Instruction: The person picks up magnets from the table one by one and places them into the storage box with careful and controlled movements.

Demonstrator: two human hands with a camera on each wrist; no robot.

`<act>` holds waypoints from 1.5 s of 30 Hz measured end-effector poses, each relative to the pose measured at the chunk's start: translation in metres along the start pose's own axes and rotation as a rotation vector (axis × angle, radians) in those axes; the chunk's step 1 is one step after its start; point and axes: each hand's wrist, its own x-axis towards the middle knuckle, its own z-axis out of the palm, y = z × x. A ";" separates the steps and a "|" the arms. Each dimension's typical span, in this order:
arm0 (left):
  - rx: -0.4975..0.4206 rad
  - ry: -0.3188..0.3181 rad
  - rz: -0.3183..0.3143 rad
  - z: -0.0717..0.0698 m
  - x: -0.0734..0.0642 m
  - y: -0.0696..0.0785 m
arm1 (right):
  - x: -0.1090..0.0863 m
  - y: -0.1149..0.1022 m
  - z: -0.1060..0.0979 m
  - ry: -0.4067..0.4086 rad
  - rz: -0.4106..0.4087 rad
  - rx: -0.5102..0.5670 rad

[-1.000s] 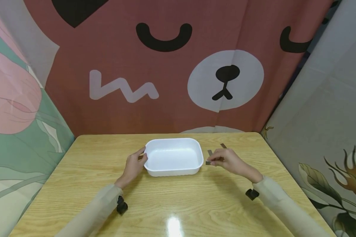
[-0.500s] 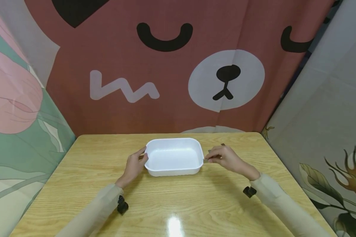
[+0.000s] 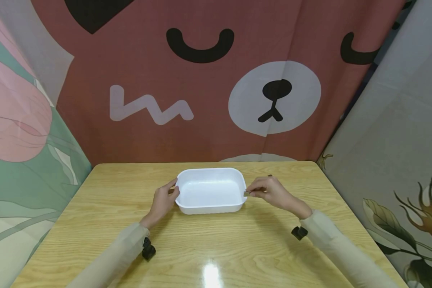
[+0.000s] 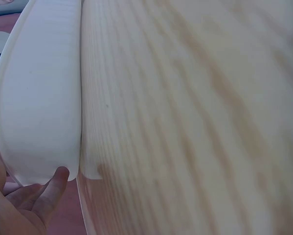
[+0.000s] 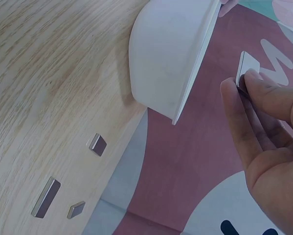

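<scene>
A white rectangular plastic tray (image 3: 210,210) stands in the middle of the table. My left hand (image 3: 160,204) holds its left end; in the left wrist view the fingertips (image 4: 62,174) touch the outer wall. With thumb and fingers, my right hand (image 3: 273,193) pinches a small flat silvery metal block (image 5: 248,66) at the tray's right rim, above the tabletop. Three more metal pieces lie on the wood in the right wrist view: a long bar (image 5: 46,197), a short block (image 5: 98,144) and a small piece (image 5: 76,209). The right hand mostly hides them from the head camera.
The wood-grain table (image 3: 216,244) extends around the tray, with a bright light reflection near the front. Behind it hangs a reddish curtain (image 3: 209,140) with a bear print. Patterned curtains also hang at both sides. Each wrist carries a small black camera (image 3: 149,249).
My right hand has moved left with the metal block, from beside the tray up to its right rim. The left hand and the tray have stayed in place.
</scene>
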 end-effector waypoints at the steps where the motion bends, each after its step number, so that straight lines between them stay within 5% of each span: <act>1: 0.001 0.002 0.002 0.000 0.000 0.000 | 0.001 0.000 0.001 0.000 -0.001 -0.001; 18: -0.002 0.003 -0.008 0.000 0.000 0.000 | 0.017 -0.002 0.019 0.024 -0.036 0.005; 27: -0.003 0.000 -0.020 0.000 0.000 0.001 | 0.027 -0.005 0.034 -0.043 0.061 0.056; 45: -0.013 0.010 0.001 0.001 0.001 0.000 | 0.038 -0.008 0.055 -0.055 0.085 0.035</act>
